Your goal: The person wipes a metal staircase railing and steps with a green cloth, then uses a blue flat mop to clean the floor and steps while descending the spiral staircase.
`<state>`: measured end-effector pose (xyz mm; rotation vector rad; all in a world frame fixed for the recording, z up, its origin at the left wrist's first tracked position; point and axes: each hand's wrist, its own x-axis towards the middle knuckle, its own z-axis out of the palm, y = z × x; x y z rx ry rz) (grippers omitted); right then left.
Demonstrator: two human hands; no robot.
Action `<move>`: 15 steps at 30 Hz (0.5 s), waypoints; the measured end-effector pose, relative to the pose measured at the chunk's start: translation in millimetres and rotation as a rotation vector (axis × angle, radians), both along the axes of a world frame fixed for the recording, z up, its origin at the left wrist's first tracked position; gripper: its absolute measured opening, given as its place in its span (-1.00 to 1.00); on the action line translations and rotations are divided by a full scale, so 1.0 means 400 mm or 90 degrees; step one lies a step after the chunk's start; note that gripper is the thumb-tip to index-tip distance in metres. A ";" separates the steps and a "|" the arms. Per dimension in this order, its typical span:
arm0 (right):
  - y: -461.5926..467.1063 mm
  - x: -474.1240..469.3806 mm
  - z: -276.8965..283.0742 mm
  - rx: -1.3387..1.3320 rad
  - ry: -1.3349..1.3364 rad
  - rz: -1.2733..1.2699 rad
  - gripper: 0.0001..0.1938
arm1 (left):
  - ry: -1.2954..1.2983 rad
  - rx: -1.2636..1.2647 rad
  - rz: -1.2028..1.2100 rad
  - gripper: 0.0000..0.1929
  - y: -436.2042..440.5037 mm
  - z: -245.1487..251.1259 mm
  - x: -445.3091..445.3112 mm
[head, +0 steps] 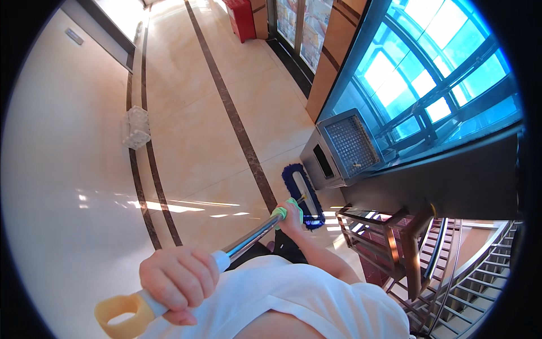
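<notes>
My left hand (180,277) is closed around the upper grip of a metal mop pole (254,235), just below its cream plastic end with a hanging hole (127,315). Farther down the pole, my right hand (290,218) grips it over a light green cloth (279,210) wrapped around it. Beyond the right hand, a flat mop head with dark blue fringe (311,195) lies on the tiled floor beside a metal bin. The pole's lower end meets the pale plate in the middle of the mop head.
The metal bin (326,156) with a grated top stands at the right, below a blue-tinted window (406,80). A wooden handrail (413,254) and stair railings are at lower right. A clear plastic-wrapped bundle (137,127) sits by the left wall. A red box (241,19) stands farther ahead.
</notes>
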<state>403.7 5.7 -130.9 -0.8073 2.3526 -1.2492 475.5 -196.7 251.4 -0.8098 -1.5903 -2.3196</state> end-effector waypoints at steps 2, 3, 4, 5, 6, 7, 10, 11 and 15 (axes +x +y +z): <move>-0.060 -0.031 0.013 -0.028 0.011 0.012 -0.76 | -0.002 -0.028 -0.002 -0.76 -0.049 0.007 -0.026; -0.094 -0.047 0.017 -0.025 0.009 0.011 -0.76 | -0.003 -0.042 -0.003 -0.76 -0.075 0.010 -0.039; -0.125 -0.063 0.020 -0.045 0.015 0.024 -0.75 | -0.010 -0.049 -0.002 -0.75 -0.100 0.015 -0.049; -0.156 -0.080 0.020 -0.047 0.017 0.031 -0.74 | -0.014 -0.056 -0.001 -0.75 -0.122 0.018 -0.059; -0.183 -0.095 0.020 -0.059 0.029 0.022 -0.74 | -0.017 -0.063 -0.001 -0.75 -0.142 0.021 -0.069; -0.208 -0.111 0.018 -0.053 0.024 0.028 -0.74 | -0.014 -0.056 0.035 -0.75 -0.157 0.023 -0.077; -0.267 -0.151 0.010 -0.049 0.017 0.031 -0.73 | 0.002 -0.078 0.060 -0.75 -0.208 0.022 -0.108; -0.283 -0.165 0.007 -0.035 -0.008 0.045 -0.72 | 0.004 -0.067 0.063 -0.75 -0.225 0.018 -0.118; -0.342 -0.198 0.002 -0.008 -0.009 0.050 -0.73 | 0.031 -0.032 0.025 -0.75 -0.326 -0.005 -0.153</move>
